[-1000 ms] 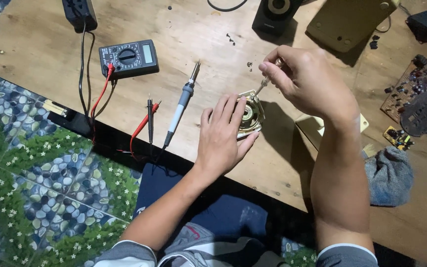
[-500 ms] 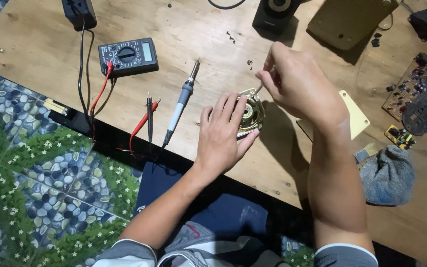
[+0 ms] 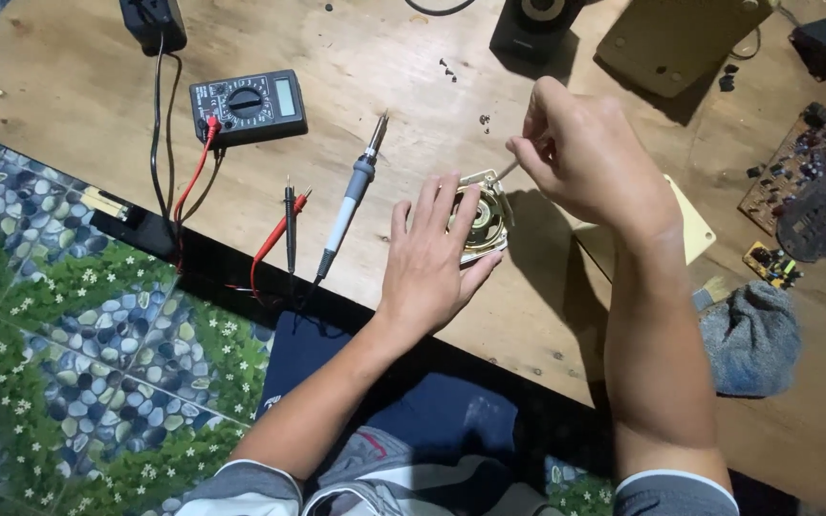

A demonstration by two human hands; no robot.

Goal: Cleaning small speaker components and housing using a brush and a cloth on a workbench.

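while left hand lies flat over small round speaker, steadying it near front edge of worktop, right hand has drifted slightly toward speaker since a second ago, fingers pinched on thin metal tool, tip at speaker's frame. likely work at frame continuing. speaker unmoved. cream plate now more exposed beside right wrist. no packages or signs; black multimeter with grey screen at left, soldering iron, probes, grey cloth right, circuit boards far right.
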